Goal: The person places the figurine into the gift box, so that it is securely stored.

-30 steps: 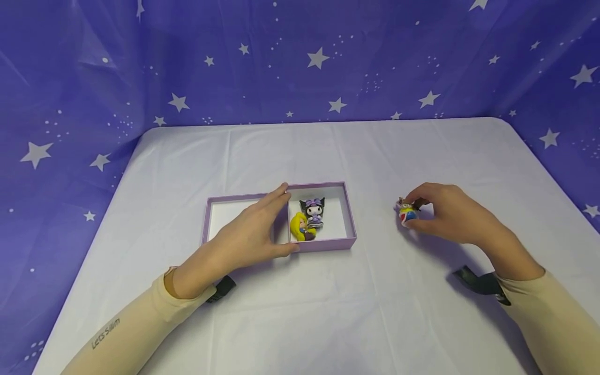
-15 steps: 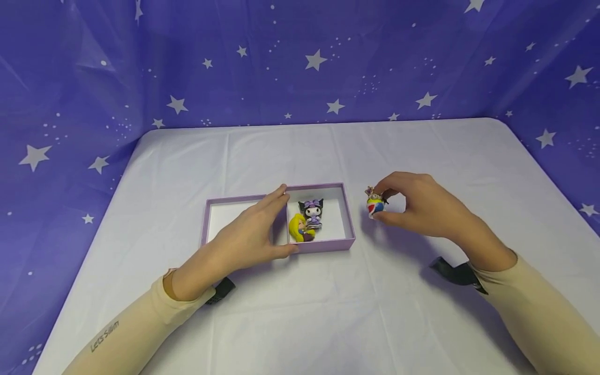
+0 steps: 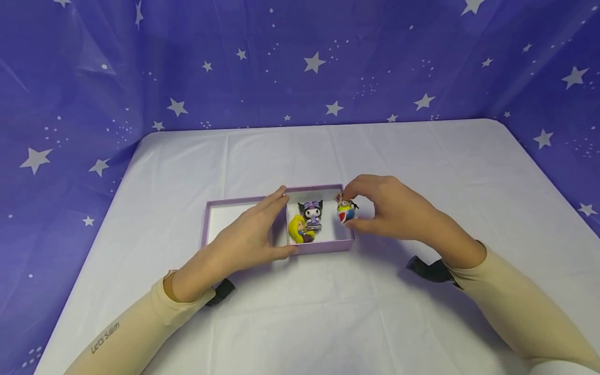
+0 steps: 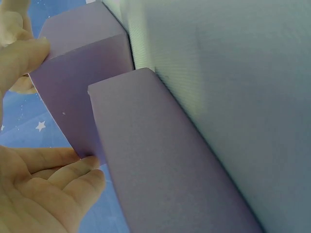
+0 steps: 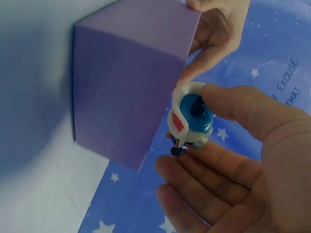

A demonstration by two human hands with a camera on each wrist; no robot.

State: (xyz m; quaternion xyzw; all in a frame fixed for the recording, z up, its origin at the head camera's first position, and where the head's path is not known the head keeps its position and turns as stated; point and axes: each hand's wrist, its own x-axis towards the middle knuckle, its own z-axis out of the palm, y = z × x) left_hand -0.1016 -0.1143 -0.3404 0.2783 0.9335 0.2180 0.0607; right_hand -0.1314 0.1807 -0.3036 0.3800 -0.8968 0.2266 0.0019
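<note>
While left hand (image 3: 248, 234) holds box (image 3: 328, 246), head view shows right hand (image 3: 396, 208) pinching minion (image 3: 346, 213) over box's right end: placing, likely; next calls for lowering, letting go. Left wrist: grip spans box. Right wrist: minion's clearance hard to judge.

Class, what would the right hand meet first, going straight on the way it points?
The right hand would probably meet the black-eared figurine in the purple box, though its height is unclear.
</note>
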